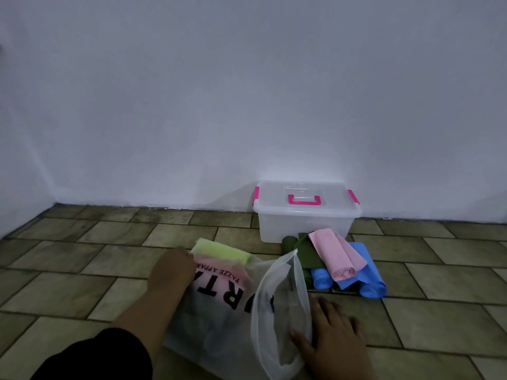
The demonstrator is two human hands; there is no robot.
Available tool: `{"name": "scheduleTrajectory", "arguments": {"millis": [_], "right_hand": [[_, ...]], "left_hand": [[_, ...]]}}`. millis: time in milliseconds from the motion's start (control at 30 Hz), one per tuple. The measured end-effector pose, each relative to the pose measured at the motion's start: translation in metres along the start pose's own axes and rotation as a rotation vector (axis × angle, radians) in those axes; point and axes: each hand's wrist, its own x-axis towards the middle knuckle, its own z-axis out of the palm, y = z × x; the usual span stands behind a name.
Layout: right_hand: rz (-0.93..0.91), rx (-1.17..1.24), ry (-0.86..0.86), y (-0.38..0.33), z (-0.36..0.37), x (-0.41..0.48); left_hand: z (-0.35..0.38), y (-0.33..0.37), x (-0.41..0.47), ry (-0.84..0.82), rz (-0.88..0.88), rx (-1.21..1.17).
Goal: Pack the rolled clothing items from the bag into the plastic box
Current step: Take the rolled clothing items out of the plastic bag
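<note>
A translucent white plastic bag (227,319) with black lettering lies on the tiled floor in front of me, its mouth open toward the right. My left hand (171,272) rests on the bag's far left corner, beside a yellow-green rolled cloth (222,252) and a pink one under it. My right hand (329,335) lies flat with fingers spread on the bag's open rim. A clear plastic box (306,215) with a pink handle and clips stands shut against the wall. In front of it lie rolled items: pink (336,255), blue (362,278) and dark green (304,249).
A white wall (247,91) rises straight behind the box. The floor (82,270) is brown-green tile stretching left and right. My dark sleeve (96,355) covers the left forearm at the bottom edge.
</note>
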Motion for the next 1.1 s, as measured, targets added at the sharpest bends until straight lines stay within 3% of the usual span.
{"name": "scheduleTrajectory", "arguments": {"millis": [133,400,567,767,967,1033,1100], "right_hand": [[-0.013,0.016,-0.021,0.0,0.002,0.003],[-0.006,0.029,0.06,0.003,0.007,0.001],[0.02,0.073,-0.014,0.006,0.003,0.006],[0.001,0.085,0.044,0.007,0.002,0.002],[0.004,0.089,0.052,0.006,0.001,0.001],[0.005,0.088,0.052,0.005,0.001,0.001],[0.004,0.09,0.056,0.004,0.001,0.001]], "left_hand": [[-0.034,0.043,-0.009,0.173,0.188,0.026],[-0.089,0.104,-0.036,0.348,0.522,0.022],[-0.102,0.088,-0.011,0.347,0.424,0.023],[-0.069,0.031,0.027,0.254,0.207,0.078],[-0.027,0.007,0.0,0.011,-0.083,0.213],[-0.021,0.027,-0.021,0.039,0.014,0.212],[-0.015,0.054,-0.049,0.059,0.316,0.105]]}}
